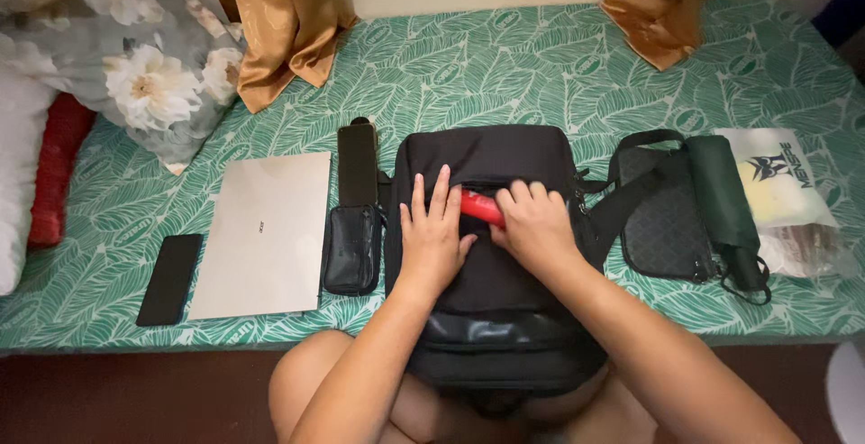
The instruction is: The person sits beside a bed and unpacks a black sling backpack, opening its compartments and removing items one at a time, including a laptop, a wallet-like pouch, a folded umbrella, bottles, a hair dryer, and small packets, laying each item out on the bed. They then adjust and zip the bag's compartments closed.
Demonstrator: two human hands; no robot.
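A phone [169, 279] and laptop [264, 234] lie near the bed's [505, 74] front edge. On the backpack [491, 255], the left hand [432, 232] presses flat, fingers released. At its 3 o'clock, the right hand [533, 225] grips a red item [480, 206] at the pocket. Bare bed lies toward 12.

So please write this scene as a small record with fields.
surface: bed with green leaf-pattern sheet
left hand: flat on the black backpack
right hand: fingers grip a red object at the backpack pocket
left of backpack: black pouch, closed laptop, phone
right of backpack: black sling bag, folded green umbrella, plastic bag
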